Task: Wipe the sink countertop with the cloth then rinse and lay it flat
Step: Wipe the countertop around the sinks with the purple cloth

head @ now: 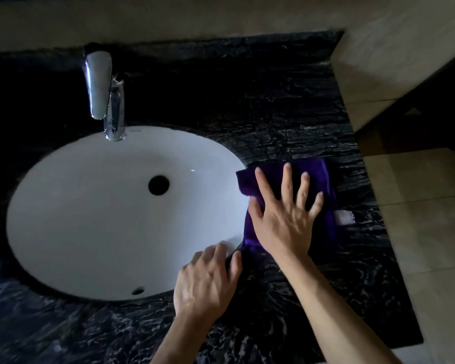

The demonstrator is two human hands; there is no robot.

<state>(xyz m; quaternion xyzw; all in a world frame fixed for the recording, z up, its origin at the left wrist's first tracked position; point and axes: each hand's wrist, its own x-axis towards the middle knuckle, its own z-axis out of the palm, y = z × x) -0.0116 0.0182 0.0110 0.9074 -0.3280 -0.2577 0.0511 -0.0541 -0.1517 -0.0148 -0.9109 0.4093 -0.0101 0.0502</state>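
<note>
We've got the right hand (pixel 284 219) pressing flat, fingers spread, on the purple cloth (pixel 323 179) by the countertop's (pixel 286 106) right edge; left hand (pixel 205 282) loosely curled, holding nothing, so keep even pressure and overlap strokes

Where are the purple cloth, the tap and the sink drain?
purple cloth (pixel 323 177): head view, bare upper right part beyond the fingers.
tap (pixel 98 82): head view, middle of the chrome spout.
sink drain (pixel 158 185): head view, centre of the dark hole.
</note>
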